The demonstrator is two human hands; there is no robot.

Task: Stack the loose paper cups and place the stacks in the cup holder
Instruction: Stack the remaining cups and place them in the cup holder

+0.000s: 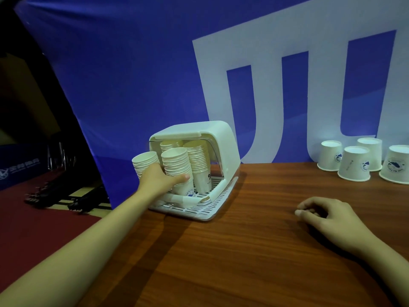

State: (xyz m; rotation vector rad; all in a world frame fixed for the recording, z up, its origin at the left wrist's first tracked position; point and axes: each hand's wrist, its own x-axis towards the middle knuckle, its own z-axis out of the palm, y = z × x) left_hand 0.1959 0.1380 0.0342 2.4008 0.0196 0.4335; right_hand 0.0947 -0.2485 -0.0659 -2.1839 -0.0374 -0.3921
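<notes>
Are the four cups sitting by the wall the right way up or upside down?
Upside down. The loose cups by the blue wall stand on the wooden table with their wide rims down and their flat white bottoms facing up.

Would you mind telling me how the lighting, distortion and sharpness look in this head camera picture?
Head view: wide-angle bending curves the blue banner edges; the far left is very dark; light falls on the loose cups at right; the left hand on the cup stack casts a forearm shadow across the wooden table; the right hand looks slightly soft.
</notes>
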